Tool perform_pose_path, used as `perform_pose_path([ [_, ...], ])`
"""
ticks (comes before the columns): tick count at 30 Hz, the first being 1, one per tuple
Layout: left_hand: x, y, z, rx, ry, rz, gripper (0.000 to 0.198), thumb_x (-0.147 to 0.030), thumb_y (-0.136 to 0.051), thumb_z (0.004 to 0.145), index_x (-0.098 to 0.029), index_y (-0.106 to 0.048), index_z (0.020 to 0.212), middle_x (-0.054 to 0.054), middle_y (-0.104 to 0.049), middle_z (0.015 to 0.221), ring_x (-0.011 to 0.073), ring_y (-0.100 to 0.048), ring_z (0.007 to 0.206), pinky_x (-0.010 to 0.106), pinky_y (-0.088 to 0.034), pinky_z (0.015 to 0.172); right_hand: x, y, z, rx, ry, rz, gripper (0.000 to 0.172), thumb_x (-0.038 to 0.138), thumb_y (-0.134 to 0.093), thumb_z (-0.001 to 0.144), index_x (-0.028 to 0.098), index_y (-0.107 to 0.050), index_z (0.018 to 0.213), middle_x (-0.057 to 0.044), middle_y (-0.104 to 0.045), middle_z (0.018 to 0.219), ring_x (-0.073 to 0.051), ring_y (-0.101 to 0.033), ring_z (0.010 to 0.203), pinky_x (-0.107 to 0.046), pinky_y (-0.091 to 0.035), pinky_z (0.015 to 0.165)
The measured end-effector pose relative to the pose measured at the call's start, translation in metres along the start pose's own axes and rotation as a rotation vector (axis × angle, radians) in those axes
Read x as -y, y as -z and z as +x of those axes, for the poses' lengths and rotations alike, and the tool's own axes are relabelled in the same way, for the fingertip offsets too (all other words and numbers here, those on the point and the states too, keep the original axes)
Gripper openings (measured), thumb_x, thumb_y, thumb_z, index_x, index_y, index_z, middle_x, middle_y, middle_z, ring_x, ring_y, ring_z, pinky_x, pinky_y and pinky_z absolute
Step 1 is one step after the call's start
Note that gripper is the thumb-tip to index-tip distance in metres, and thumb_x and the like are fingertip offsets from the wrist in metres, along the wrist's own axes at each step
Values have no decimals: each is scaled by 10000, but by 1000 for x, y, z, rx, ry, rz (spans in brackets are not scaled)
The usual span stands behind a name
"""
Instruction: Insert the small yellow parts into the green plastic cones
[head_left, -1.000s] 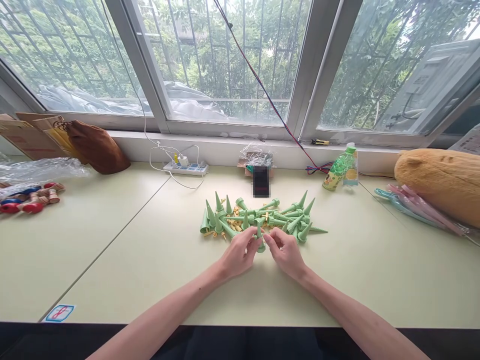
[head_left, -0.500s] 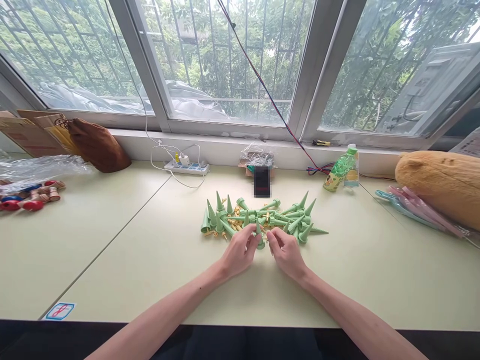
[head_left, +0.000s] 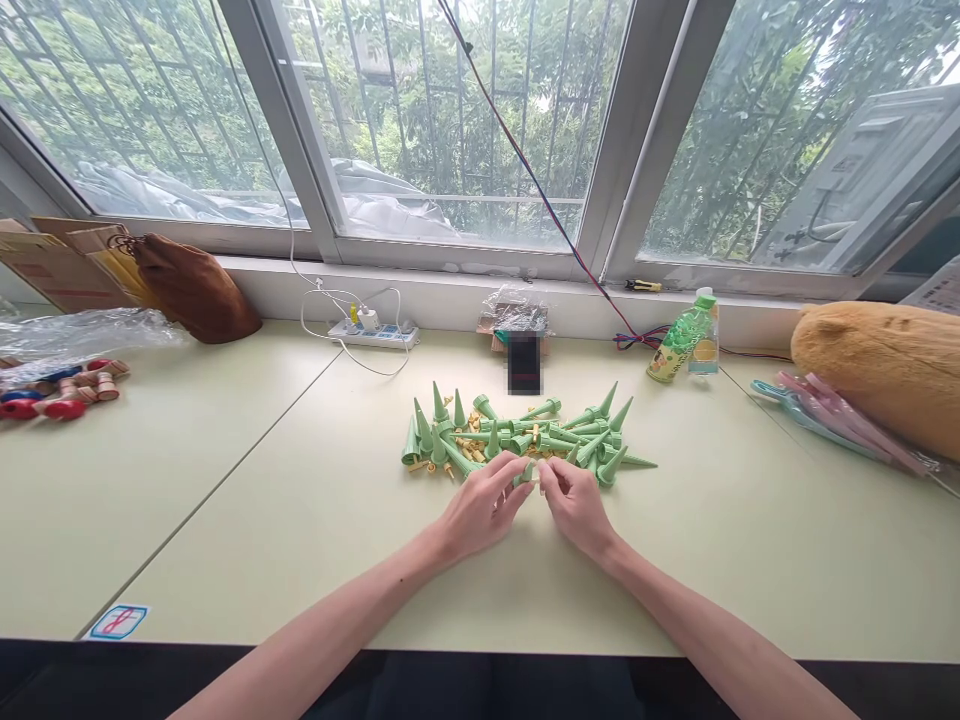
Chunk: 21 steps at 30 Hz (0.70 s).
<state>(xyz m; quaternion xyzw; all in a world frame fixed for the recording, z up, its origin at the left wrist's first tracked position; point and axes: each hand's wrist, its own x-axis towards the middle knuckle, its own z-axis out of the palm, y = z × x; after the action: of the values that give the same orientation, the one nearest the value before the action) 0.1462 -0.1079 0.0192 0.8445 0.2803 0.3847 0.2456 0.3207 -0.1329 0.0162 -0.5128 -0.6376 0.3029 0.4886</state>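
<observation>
A heap of green plastic cone spikes (head_left: 525, 432) mixed with small yellow pieces (head_left: 474, 424) lies on the pale table (head_left: 300, 500). Both my hands meet at the heap's near edge. My left hand (head_left: 480, 510) has its fingers curled around one green spike (head_left: 527, 473), only partly visible between the fingertips. My right hand (head_left: 574, 500) pinches the same piece from the right. Fingertips of both hands touch.
A power strip (head_left: 371, 335) with white cable, a plastic-wrapped packet (head_left: 517, 318) and a green bottle (head_left: 679, 348) stand by the window sill. A brown bag (head_left: 191, 290) and red-blue wooden toys (head_left: 52, 390) lie left. A tan plush (head_left: 877, 365) lies right.
The upright spike between my fingers has been tipped down and is now mostly hidden. Both hands have shifted slightly forward toward the heap.
</observation>
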Motion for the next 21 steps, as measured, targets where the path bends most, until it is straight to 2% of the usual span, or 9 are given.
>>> perform_pose_path([
  [5,-4,0,3,-90,113,-153,237,-300,-487,982,-213,-514,1200,95,-581,1127,133,-652,780,218,-547,576,-1,1,-1,-83,-60,108,414,491,-447,985,218,-436,674,66,-325,515,-105,-295,441,-242,-271,418],
  [7,-5,0,4,-135,170,-204,187,-316,-457,994,-203,-512,1133,82,-586,1083,126,-654,748,213,-533,552,-2,1,-2,-106,-66,137,398,489,-447,989,223,-437,693,73,-312,503,-104,-286,426,-240,-271,408],
  [9,-5,0,5,-159,207,-220,159,-330,-443,1001,-193,-500,1058,44,-600,935,110,-627,656,207,-501,527,-3,1,-3,-121,-61,151,384,487,-446,991,225,-445,711,73,-316,506,-105,-293,423,-238,-277,405],
  [12,-5,1,5,-138,202,-156,190,-344,-456,998,-183,-499,907,-23,-551,681,95,-539,528,207,-430,511,-4,1,-4,-127,-47,153,372,485,-435,997,225,-455,731,68,-337,517,-108,-313,430,-238,-293,410],
  [14,-4,1,5,-100,172,-92,308,-359,-428,1006,-177,-493,766,-35,-501,583,94,-481,487,222,-385,517,-5,1,-4,-117,-29,143,365,478,-430,1001,225,-456,740,66,-350,521,-110,-319,436,-237,-300,418],
  [17,-2,0,4,-50,131,-36,447,-380,-360,1023,-177,-455,636,-27,-461,526,105,-444,483,248,-347,538,-6,1,-5,-84,7,123,349,465,-436,1003,222,-461,753,65,-359,526,-109,-326,446,-233,-301,428],
  [21,-3,-1,4,-17,116,-28,474,-396,-356,1021,-186,-396,599,-24,-445,522,112,-412,496,253,-309,540,-7,1,-5,-36,36,109,328,450,-439,1005,214,-485,781,65,-370,534,-107,-339,453,-228,-297,435],
])
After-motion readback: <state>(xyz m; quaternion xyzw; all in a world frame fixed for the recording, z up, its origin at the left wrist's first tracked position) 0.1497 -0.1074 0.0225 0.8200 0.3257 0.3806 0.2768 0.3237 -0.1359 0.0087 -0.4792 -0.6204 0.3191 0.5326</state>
